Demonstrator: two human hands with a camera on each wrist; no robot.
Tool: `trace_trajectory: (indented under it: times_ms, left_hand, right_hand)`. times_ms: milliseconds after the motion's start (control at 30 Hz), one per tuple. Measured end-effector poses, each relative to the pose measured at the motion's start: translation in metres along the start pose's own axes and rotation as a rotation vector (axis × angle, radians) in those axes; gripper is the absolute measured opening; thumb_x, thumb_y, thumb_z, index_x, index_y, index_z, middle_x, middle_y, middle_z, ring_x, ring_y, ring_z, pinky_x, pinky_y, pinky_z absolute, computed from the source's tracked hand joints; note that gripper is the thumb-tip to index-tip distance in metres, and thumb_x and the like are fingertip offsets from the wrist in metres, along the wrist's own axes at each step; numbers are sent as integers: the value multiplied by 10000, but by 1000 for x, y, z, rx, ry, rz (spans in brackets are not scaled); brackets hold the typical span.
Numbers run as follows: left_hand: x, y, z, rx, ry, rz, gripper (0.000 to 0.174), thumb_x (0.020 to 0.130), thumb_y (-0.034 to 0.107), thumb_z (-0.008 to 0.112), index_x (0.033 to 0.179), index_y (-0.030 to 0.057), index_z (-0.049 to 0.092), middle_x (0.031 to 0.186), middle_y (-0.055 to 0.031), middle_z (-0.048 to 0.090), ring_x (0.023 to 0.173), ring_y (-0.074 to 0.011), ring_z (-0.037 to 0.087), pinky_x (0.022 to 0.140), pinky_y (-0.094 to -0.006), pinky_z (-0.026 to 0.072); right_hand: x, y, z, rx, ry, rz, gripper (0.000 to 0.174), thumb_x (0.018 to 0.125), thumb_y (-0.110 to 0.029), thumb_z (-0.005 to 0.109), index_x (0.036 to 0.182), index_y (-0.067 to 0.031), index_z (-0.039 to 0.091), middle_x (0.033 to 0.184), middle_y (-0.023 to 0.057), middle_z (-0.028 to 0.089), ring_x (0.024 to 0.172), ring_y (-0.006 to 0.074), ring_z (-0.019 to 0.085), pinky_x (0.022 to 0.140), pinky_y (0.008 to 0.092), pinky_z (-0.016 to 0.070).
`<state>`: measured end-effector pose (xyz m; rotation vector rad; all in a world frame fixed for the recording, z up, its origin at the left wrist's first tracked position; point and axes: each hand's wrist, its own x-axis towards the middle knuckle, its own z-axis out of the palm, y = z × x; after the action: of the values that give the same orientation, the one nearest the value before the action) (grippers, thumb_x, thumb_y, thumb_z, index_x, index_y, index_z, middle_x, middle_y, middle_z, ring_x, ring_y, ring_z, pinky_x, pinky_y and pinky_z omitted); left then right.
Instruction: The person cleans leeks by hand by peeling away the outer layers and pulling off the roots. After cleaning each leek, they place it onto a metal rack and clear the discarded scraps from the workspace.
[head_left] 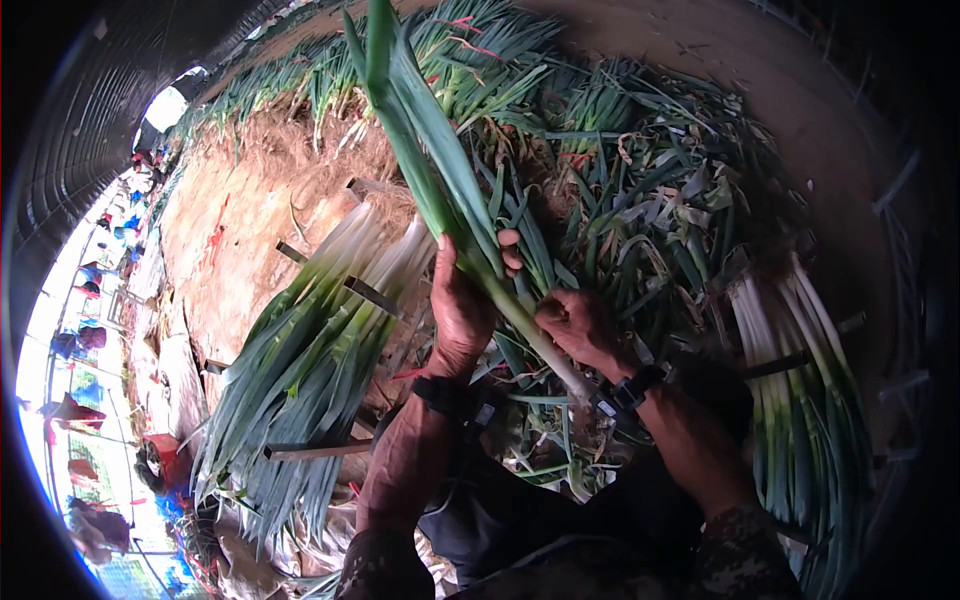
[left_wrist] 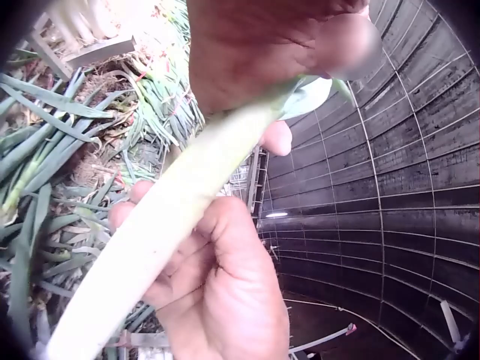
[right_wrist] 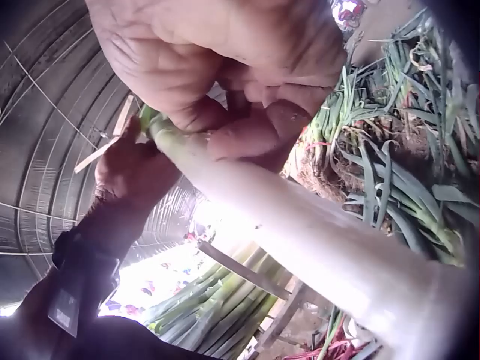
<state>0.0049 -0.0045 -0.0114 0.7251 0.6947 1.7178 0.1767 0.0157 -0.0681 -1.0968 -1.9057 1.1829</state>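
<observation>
A long green onion (head_left: 535, 338) slants across the head view, leaves up and white root end toward the lap. The left hand (head_left: 463, 305) grips it where green meets white, thumb on one side and fingertips on the other. Beside the pale stalk, the right hand (head_left: 583, 325) has its fingers curled. In the right wrist view the thumb and a finger of the right hand (right_wrist: 247, 112) pinch at the surface of the stalk (right_wrist: 300, 232). The left wrist view shows the white stalk (left_wrist: 150, 225) close up, between the left hand (left_wrist: 277, 52) and the right hand (left_wrist: 225, 285).
Trimmed onions (head_left: 320, 330) lie in a metal-pronged rack at the left, and another bunch (head_left: 800, 380) sits at the right. Loose leaves and untrimmed onions (head_left: 650, 190) are heaped ahead. Far left, several people and coloured items stand near a bright opening.
</observation>
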Motion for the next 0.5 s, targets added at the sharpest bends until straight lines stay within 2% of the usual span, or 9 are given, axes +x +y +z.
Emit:
trace_trajectory:
  times_ms: [67,100,167,233,267,367,400,500]
  left_hand:
    - [1,12,2,15,-2,55,610,1012,587,350,1223,43,528,1033,-162,688,795,-211,635,747,-333,490]
    - [2,19,1,-51,30,51,594,1004,593,367,1195,56,535,991,-165,690,733,-221,631,638,-320,497]
    - [8,30,-15,-119,-56,118,593,998,602,372,1177,64,545,960,-167,691,676,-232,623,539,-307,477]
    - [11,40,-29,-186,-59,164,600,995,587,420,1169,31,565,924,-163,659,671,-249,611,539,-308,486]
    - [8,48,-22,-167,47,190,623,981,609,428,1132,19,558,874,-152,622,632,-257,574,519,-323,453]
    - [5,54,-31,-158,95,189,633,960,634,446,1097,25,553,850,-147,594,602,-255,533,512,-332,423]
    - [3,59,-32,-146,108,170,627,945,646,463,1060,35,547,828,-130,579,584,-236,505,511,-326,406]
    - [2,72,-42,-240,58,182,619,940,654,468,1026,45,547,812,-113,573,561,-222,488,503,-318,395]
  right_hand:
    - [1,18,-2,17,-98,180,210,796,-202,668,786,8,673,682,186,661,675,319,693,601,397,521]
    - [-1,34,0,-172,-67,114,209,790,-200,666,798,8,672,671,182,655,671,323,690,596,408,516]
    - [-8,73,0,-558,-4,-17,213,778,-198,661,822,10,670,650,174,645,663,332,684,584,432,505]
    - [-16,123,-15,-696,-186,58,235,755,-219,670,834,2,678,700,190,656,710,375,673,612,448,508]
    - [-17,121,-19,-764,-284,91,248,743,-230,674,840,-1,681,725,198,662,734,397,667,626,457,509]
    - [-21,99,-28,-601,-183,185,263,751,-225,665,875,6,687,778,200,671,767,384,674,666,436,522]
    - [-18,85,-29,-592,-163,162,294,808,-224,661,1009,-10,688,881,158,704,826,310,698,695,396,531]
    - [-15,63,-25,-20,-120,4,347,870,-254,686,1147,-45,676,1011,137,725,910,249,719,757,374,561]
